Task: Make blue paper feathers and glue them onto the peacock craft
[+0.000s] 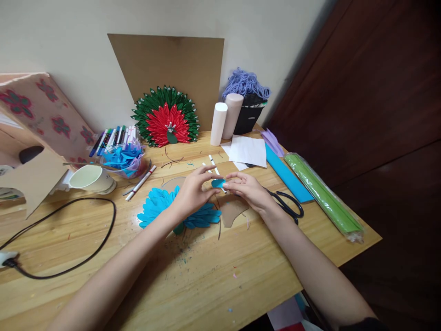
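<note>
My left hand [195, 188] and my right hand [248, 189] meet over the middle of the wooden table [206, 271]. Both pinch one small blue paper petal [218, 183] between their fingertips. Just below and left of my left hand lies a half fan of blue paper petals [161, 207] glued on a brown cardboard piece [231, 209]. Black scissors [287, 204] lie right beside my right wrist. A white glue stick [214, 166] rests just behind the petal.
A finished red and green paper peacock [167, 117] leans on a cardboard sheet at the wall. Markers [112, 137], a bowl of blue scraps [124, 161], a paper cup [91, 178] and a black cable [86, 230] are left. Blue and green paper rolls [320, 193] lie right.
</note>
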`<state>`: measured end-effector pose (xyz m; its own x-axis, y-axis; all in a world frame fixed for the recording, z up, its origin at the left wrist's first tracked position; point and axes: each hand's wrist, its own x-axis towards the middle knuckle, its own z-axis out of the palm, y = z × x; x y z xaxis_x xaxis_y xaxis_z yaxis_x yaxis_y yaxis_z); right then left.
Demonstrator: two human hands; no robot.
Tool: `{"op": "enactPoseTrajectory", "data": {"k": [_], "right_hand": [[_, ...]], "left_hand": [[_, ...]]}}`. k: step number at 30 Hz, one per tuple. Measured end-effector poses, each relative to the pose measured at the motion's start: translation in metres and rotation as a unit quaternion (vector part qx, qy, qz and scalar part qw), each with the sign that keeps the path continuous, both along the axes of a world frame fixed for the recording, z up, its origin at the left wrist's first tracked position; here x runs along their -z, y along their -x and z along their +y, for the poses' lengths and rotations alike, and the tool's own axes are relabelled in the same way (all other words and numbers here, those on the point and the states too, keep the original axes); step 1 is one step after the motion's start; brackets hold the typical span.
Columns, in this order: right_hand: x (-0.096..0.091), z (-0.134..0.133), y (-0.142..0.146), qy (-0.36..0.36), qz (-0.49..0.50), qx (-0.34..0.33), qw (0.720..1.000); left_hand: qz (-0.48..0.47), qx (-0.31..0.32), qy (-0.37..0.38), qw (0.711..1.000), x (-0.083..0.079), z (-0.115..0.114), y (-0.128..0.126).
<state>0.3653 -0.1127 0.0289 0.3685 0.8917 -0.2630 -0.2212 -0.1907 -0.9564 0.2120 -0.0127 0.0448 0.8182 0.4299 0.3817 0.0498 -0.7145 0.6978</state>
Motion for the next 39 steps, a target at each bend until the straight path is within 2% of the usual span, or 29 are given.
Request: {"op": "enactPoseTrajectory", "data": {"k": [3, 6, 9, 11, 14, 17, 26, 31, 34, 36, 39], "right_hand": [[-0.001, 0.000, 0.000, 0.006, 0.061, -0.007, 0.998], [-0.002, 0.001, 0.000, 0.003, 0.075, -0.015, 0.997], [-0.003, 0.001, 0.000, -0.008, 0.028, -0.021, 0.999], [-0.004, 0.001, 0.000, -0.045, -0.059, 0.000, 0.997], [-0.008, 0.000, 0.002, -0.117, -0.206, 0.020, 0.971], [-0.010, -0.003, 0.005, -0.151, -0.300, 0.008, 0.942], [-0.014, -0.007, 0.005, -0.211, -0.485, 0.008, 0.849], [-0.012, -0.008, 0.005, -0.229, -0.538, 0.003, 0.811], [-0.011, -0.008, 0.005, -0.231, -0.540, -0.007, 0.809], [-0.012, -0.008, 0.005, -0.224, -0.531, -0.004, 0.817], [-0.013, -0.006, 0.004, -0.201, -0.504, 0.024, 0.840]], "left_hand": [[-0.007, 0.004, -0.023, 1.000, 0.000, 0.000, 0.000], [-0.010, 0.005, -0.052, 0.999, 0.001, 0.002, 0.001], [-0.010, 0.010, -0.051, 0.999, 0.001, 0.002, 0.000], [-0.008, 0.002, -0.024, 1.000, 0.000, 0.000, 0.000], [0.005, -0.035, 0.027, 0.999, -0.001, -0.004, -0.002], [0.020, -0.059, 0.081, 0.995, -0.001, -0.006, -0.003], [0.030, -0.001, 0.240, 0.970, 0.000, -0.008, -0.006], [0.049, 0.013, 0.277, 0.960, 0.000, -0.005, -0.006], [0.066, 0.016, 0.274, 0.959, 0.000, -0.003, -0.006], [0.069, 0.014, 0.266, 0.962, -0.001, 0.000, -0.005], [0.060, -0.052, 0.216, 0.973, -0.012, 0.013, 0.003]]}}
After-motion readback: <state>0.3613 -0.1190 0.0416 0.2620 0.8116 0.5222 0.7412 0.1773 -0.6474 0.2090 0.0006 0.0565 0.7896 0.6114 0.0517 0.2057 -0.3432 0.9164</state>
